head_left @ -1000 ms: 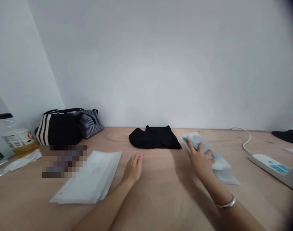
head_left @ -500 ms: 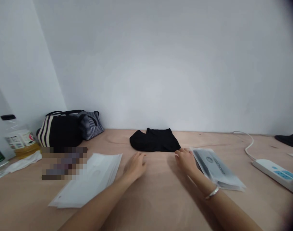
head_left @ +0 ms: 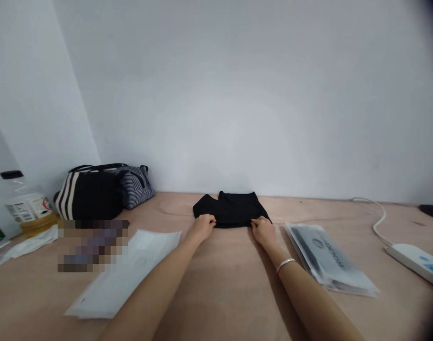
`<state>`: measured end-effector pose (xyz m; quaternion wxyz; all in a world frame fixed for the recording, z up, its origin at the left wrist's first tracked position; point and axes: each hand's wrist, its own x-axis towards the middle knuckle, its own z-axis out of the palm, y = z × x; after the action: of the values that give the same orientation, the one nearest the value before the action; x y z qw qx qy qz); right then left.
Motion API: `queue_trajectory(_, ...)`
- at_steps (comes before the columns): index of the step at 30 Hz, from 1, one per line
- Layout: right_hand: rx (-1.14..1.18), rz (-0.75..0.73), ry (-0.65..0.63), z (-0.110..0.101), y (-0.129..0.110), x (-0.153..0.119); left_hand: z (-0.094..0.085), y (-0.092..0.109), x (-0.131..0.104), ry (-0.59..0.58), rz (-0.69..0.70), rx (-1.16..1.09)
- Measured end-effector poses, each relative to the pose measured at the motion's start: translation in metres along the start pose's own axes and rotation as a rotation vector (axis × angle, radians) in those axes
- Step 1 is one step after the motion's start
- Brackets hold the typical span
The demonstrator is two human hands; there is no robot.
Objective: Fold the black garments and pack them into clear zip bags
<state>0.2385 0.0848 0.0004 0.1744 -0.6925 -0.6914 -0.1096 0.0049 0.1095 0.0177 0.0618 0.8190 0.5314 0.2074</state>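
A black cloth [head_left: 234,208] lies flat near the wall, in the middle of the table. My left hand [head_left: 203,227] pinches its near edge toward the left. At the right part of the same edge, my right hand [head_left: 263,229] has its fingers closed on the fabric. A bracelet circles my right wrist. Left of my left forearm lie flat translucent bags [head_left: 131,267]. To the right of my right hand rest printed translucent bags [head_left: 326,255] with something dark inside.
Two bags [head_left: 95,194], one striped, stand at the back left beside a bottle of yellow liquid [head_left: 30,208]. White tissue [head_left: 31,244] lies before the bottle. At the right are a white power strip [head_left: 415,260] and its cable [head_left: 382,218].
Both hands have moved onto the near edge of the black cloth and closed on it. My right hand has shifted left, away from the printed bags. The view has turned slightly.
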Motion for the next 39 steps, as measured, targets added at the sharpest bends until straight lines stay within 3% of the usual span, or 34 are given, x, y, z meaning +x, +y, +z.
queue_trajectory(4,-0.012,-0.076,-0.002,-0.02,0.0,-0.014,-0.019,0.008,-0.008,-0.02,0.037,-0.009)
queue_trajectory(7,-0.003,-0.205,-0.059,-0.046,0.006,-0.039,-0.044,0.02,-0.036,-0.091,0.11,-0.028)
queue_trajectory(10,0.083,-0.384,-0.232,-0.075,0.016,-0.073,-0.071,0.035,-0.077,-0.267,0.221,-0.077)
queue_trajectory(12,0.328,-0.494,-0.522,-0.09,0.021,-0.09,-0.082,0.044,-0.101,-0.434,0.299,-0.144)
queue_trajectory(13,0.405,-0.487,-0.56,-0.095,0.021,-0.095,-0.084,0.048,-0.11,-0.477,0.325,-0.18)
queue_trajectory(15,0.458,-0.427,-0.471,-0.097,0.018,-0.096,-0.077,0.055,-0.121,-0.428,0.336,-0.188)
queue_trajectory(18,0.363,-0.387,-0.262,-0.081,0.01,-0.089,-0.049,0.056,-0.122,-0.231,0.324,-0.048)
queue_trajectory(21,0.247,-0.372,-0.351,-0.059,0.005,-0.086,-0.023,0.05,-0.119,-0.257,0.26,0.073)
queue_trajectory(23,0.191,-0.352,-0.448,-0.05,0.005,-0.092,-0.015,0.047,-0.122,-0.315,0.191,0.111)
queue_trajectory(26,0.169,-0.337,-0.49,-0.048,0.007,-0.11,-0.017,0.046,-0.135,-0.361,0.157,0.124)
queue_trajectory(31,0.168,-0.335,-0.465,-0.065,0.006,-0.137,-0.035,0.056,-0.16,-0.432,0.176,0.091)
queue_trajectory(35,0.181,-0.324,-0.435,-0.07,-0.001,-0.121,-0.036,0.07,-0.142,-0.396,0.235,0.118)
queue_trajectory(39,0.178,-0.328,-0.455,-0.054,-0.003,-0.089,-0.019,0.075,-0.113,-0.337,0.276,0.199)
